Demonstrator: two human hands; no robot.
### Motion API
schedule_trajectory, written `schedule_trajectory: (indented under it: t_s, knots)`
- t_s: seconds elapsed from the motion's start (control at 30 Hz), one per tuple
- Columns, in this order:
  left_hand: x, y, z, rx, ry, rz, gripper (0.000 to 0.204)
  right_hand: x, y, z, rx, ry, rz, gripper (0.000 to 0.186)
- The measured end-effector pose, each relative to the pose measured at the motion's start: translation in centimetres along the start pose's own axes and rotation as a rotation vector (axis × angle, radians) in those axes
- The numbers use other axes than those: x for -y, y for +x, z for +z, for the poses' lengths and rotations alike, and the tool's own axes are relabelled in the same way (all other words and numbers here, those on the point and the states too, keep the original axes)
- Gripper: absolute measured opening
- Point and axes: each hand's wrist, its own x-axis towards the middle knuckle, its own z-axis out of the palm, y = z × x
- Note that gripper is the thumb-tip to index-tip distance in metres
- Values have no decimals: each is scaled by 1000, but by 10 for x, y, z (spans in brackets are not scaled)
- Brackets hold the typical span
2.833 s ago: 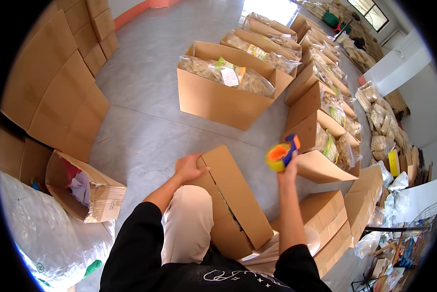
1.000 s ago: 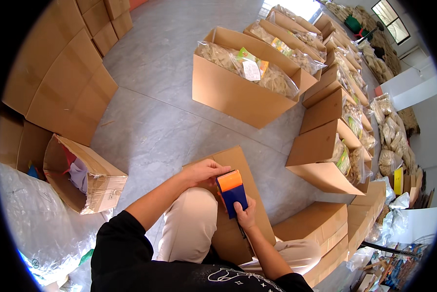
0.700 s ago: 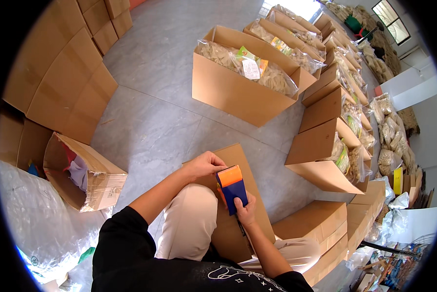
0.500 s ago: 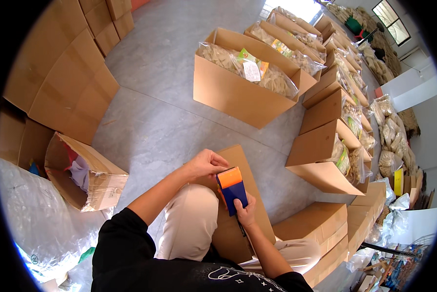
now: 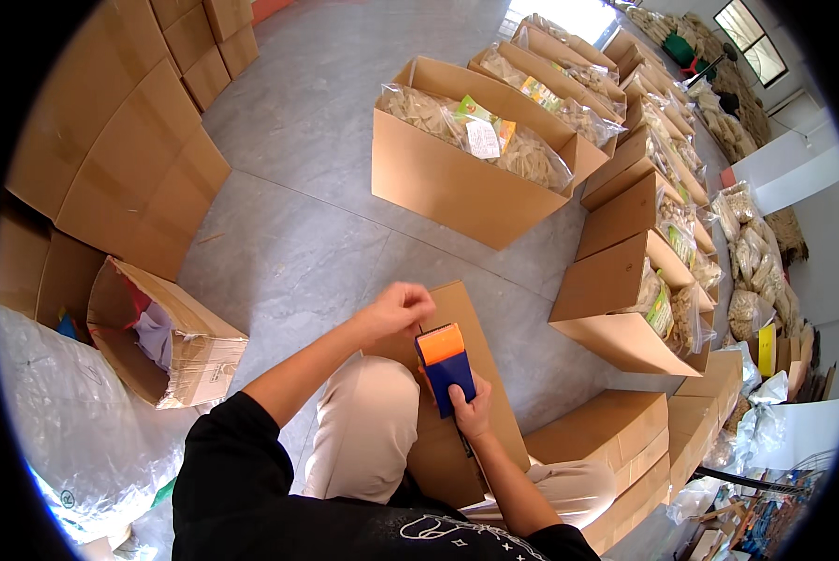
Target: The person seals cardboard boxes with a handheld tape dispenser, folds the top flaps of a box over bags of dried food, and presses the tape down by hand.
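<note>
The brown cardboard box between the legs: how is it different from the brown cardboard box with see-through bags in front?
The near brown cardboard box has its top folded over; the open brown cardboard box shows clear plastic bags inside. The near box is beneath the right hand and its blue-and-orange tape dispenser; the open box stands farther away on the grey floor. Both are brown cardboard.

Looks like smooth plastic on the tape dispenser (image 5: pixel 446 363), matt cardboard on the carton (image 5: pixel 433 449), glossy, crinkled plastic on the wrapping (image 5: pixel 73 411), matt cloth on the trousers (image 5: pixel 363 421).
</note>
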Motion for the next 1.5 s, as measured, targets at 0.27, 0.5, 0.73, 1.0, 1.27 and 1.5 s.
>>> schedule_trajectory:
  t_s: [0.27, 0.5, 0.73, 1.0, 1.27, 1.5]
  knots:
    - [57, 0, 5, 141, 996, 568, 40, 19, 5, 6, -25, 110, 123, 30]
    - [54, 0, 8, 96, 1081, 567, 48, 19, 31, 9, -270, 1152, 597, 47]
    - [59, 1, 9, 97, 1094, 543, 50, -19, 22, 3, -18, 1442, 496, 25]
    - [54, 1, 10, 105, 1065, 552, 50, -23, 23, 2, 68, 1460, 458, 28]
    - [17, 10, 9, -111, 922, 655, 27, -15, 25, 9, -50, 1321, 523, 52]
    - [-2, 15, 17, -156, 725, 618, 18, -9, 26, 11, -142, 1252, 579, 54]
